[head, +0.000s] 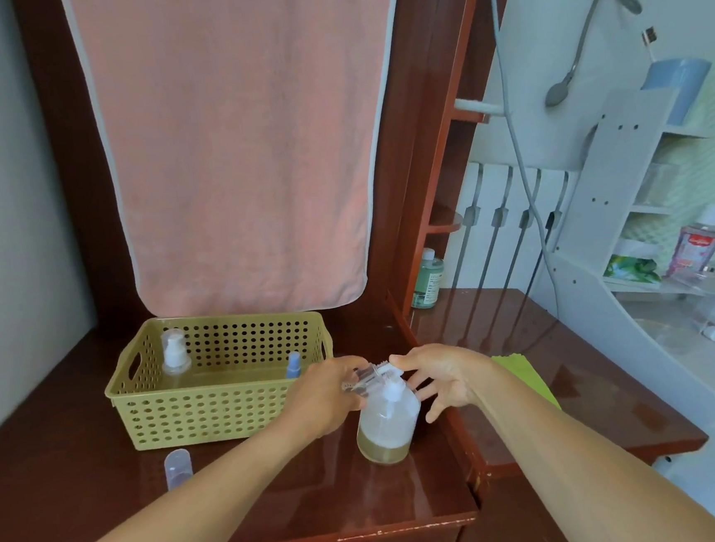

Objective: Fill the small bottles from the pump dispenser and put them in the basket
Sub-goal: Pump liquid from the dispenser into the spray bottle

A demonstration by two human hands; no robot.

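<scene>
A clear pump dispenser (387, 428) with a little brownish liquid at its bottom stands on the dark red table. My left hand (323, 397) grips a small clear bottle (363, 380) held against the white pump spout. My right hand (440, 376) rests on the pump head, its other fingers spread above the dispenser. The yellow perforated basket (212, 409) sits to the left and holds a small pump bottle (175, 351) and a blue-capped bottle (293, 364). A small cap-like clear bottle (177, 467) stands in front of the basket.
A pink towel (233, 152) hangs behind the basket. A green cloth (525, 377) lies right of the dispenser. A green bottle (427, 277) stands at the back. To the right are a white shelf rack (626, 204) with a pink bottle (697, 243) and a shower hose.
</scene>
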